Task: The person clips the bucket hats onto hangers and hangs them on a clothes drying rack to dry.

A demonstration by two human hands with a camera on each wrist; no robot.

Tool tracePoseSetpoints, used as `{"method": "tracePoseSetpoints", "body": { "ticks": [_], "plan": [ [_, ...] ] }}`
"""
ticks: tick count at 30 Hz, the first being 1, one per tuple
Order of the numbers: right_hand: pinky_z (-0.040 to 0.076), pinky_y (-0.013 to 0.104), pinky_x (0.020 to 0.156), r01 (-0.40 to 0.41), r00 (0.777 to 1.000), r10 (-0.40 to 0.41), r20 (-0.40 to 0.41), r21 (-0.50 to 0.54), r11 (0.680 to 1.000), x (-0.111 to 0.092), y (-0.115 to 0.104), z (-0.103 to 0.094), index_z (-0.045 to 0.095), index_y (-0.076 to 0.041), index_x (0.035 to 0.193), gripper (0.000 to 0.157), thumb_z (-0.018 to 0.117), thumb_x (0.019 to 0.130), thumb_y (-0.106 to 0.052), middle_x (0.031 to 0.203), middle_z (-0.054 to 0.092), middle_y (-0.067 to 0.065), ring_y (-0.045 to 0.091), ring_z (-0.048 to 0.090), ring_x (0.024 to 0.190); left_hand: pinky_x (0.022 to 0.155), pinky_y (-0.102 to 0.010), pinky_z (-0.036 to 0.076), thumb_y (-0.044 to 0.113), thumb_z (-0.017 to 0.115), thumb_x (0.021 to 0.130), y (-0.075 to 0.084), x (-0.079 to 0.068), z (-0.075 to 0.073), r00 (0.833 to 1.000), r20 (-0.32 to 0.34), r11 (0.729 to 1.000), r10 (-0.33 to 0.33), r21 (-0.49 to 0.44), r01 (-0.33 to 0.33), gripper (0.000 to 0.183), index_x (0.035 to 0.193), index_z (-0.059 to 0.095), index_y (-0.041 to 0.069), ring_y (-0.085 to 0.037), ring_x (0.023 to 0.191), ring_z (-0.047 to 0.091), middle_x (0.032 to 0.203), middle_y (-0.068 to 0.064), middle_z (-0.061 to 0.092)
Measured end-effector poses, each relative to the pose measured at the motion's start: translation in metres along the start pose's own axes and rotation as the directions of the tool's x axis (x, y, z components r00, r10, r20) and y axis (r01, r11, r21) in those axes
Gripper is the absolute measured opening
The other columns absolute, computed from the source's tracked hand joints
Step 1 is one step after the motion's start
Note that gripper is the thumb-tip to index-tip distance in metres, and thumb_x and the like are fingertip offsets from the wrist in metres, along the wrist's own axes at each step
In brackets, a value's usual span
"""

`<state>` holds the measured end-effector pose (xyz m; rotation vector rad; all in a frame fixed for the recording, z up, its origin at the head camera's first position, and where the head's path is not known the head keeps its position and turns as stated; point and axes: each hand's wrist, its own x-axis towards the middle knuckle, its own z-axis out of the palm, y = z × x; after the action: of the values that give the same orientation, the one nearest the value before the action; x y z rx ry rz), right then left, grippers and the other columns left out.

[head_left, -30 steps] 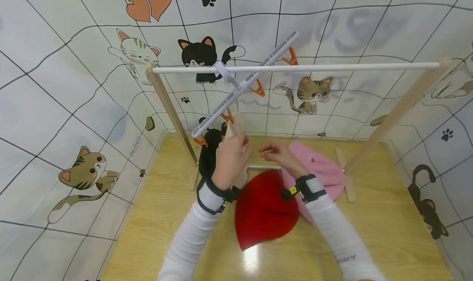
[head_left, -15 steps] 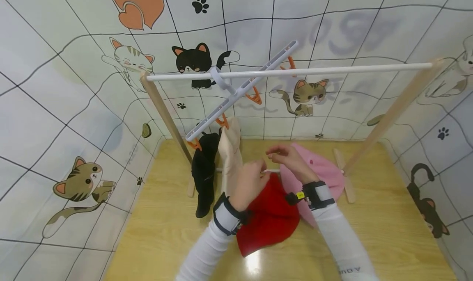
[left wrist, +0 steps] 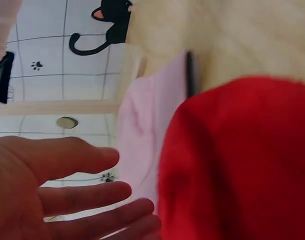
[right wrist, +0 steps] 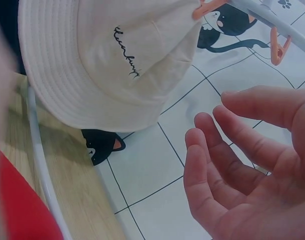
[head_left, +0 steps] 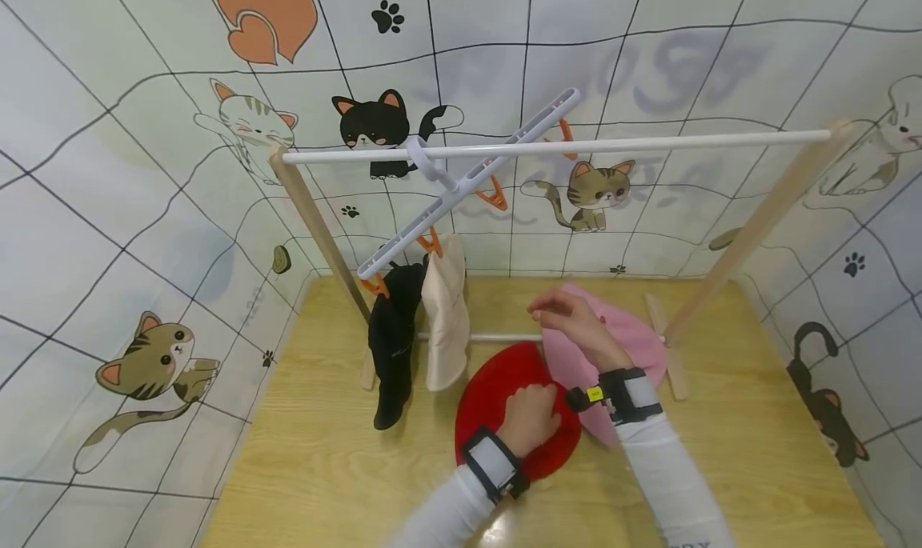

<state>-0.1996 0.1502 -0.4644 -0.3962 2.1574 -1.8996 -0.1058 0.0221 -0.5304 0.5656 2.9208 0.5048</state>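
My left hand (head_left: 531, 420) is over the red hat (head_left: 497, 384) on the table. In the left wrist view its fingers reach out loosely beside the red cloth, holding nothing; whether they touch it I cannot tell. My right hand (head_left: 576, 324) hovers above the pink hat (head_left: 634, 342), fingers slightly bent and apart, with nothing between them. A cream bucket hat (right wrist: 137, 65) with dark script hangs from an orange clip (head_left: 430, 242) on the pale hanger (head_left: 450, 198). Left of it a black hat (head_left: 392, 340) hangs from another orange clip (head_left: 375, 286).
The hanger hooks over the white rail (head_left: 634, 144) of a rack with wooden posts (head_left: 756, 228). Two orange clips (head_left: 493, 194) on its right half hold nothing. A lower bar (head_left: 504, 338) crosses behind the hats. Cat-patterned walls surround the wooden table (head_left: 310, 468).
My left hand has let go of the cream hat's top by the clip and come down rightward to the red hat. The cream hat now hangs freely. My right hand has shifted slightly right and down.
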Motion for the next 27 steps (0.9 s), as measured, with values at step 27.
{"method": "tracePoseSetpoints", "body": {
  "ticks": [27],
  "plan": [
    [0.043,0.047,0.097,-0.038,0.998,0.037,0.043,0.032,0.999,-0.012,0.022,0.012,0.056,0.009,0.118,0.03,0.061,0.094,-0.009,0.113,0.058,0.027,0.03,0.058,0.103,0.089,-0.054,0.045,0.025,0.088,0.061,0.014,-0.012,0.06,0.991,0.056,0.992,-0.125,-0.012,0.126,0.062,0.114,0.06,0.008,-0.029,0.103,0.052,0.105,-0.009,0.05]
  ]
}}
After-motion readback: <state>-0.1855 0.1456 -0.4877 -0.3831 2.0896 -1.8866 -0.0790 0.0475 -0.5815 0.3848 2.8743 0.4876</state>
